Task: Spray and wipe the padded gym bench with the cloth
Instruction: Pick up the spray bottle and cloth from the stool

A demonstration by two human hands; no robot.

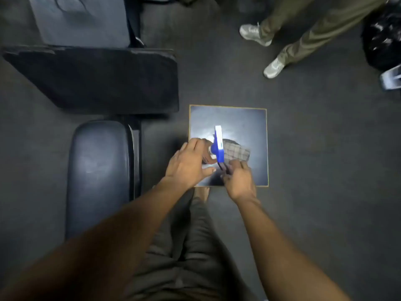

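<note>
The padded gym bench stands at the left, with its dark seat pad (pixel 99 170) near me and its black back pad (pixel 97 77) beyond. On a square floor panel (pixel 256 127) to the right stands a spray bottle (pixel 218 144) with a blue and white trigger head. A checked cloth (pixel 236 151) lies just right of it. My left hand (pixel 188 166) hovers at the bottle's left side with fingers apart, covering part of its body. My right hand (pixel 238 180) pinches the dark lower end of the spray head.
Another person's legs and light shoes (pixel 273 67) stand on the dark floor at the upper right. A black bag (pixel 384 38) sits at the right edge. A grey pad (pixel 80 20) lies behind the bench. My own legs are below the hands.
</note>
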